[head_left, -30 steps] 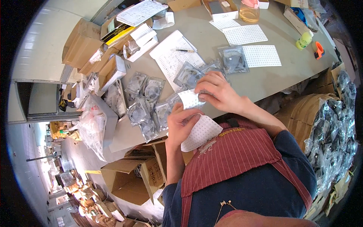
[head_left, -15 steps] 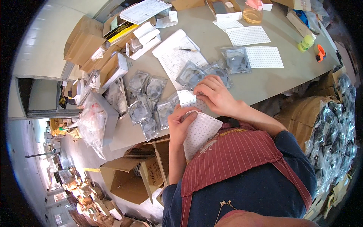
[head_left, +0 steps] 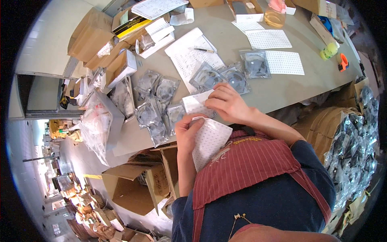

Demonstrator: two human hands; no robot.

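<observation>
My left hand (head_left: 186, 132) pinches a bent white printed sheet (head_left: 210, 138) by the near edge of the table (head_left: 278, 88); my right hand (head_left: 227, 103) grips its upper part. Bagged grey parts (head_left: 206, 76) lie just beyond.

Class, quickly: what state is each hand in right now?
Left hand: closed, holding a printed white sheet.
Right hand: closed, pinching white paper.

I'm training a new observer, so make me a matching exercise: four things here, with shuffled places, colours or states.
1. Pen
2. Apron
3. Jug
4. Left grip

A. Pink on top
B. Closed on a patterned sheet
C. Lying on written paper
D. Dark red, striped

Pairs: 1-C, 2-D, 3-A, 4-B
</observation>
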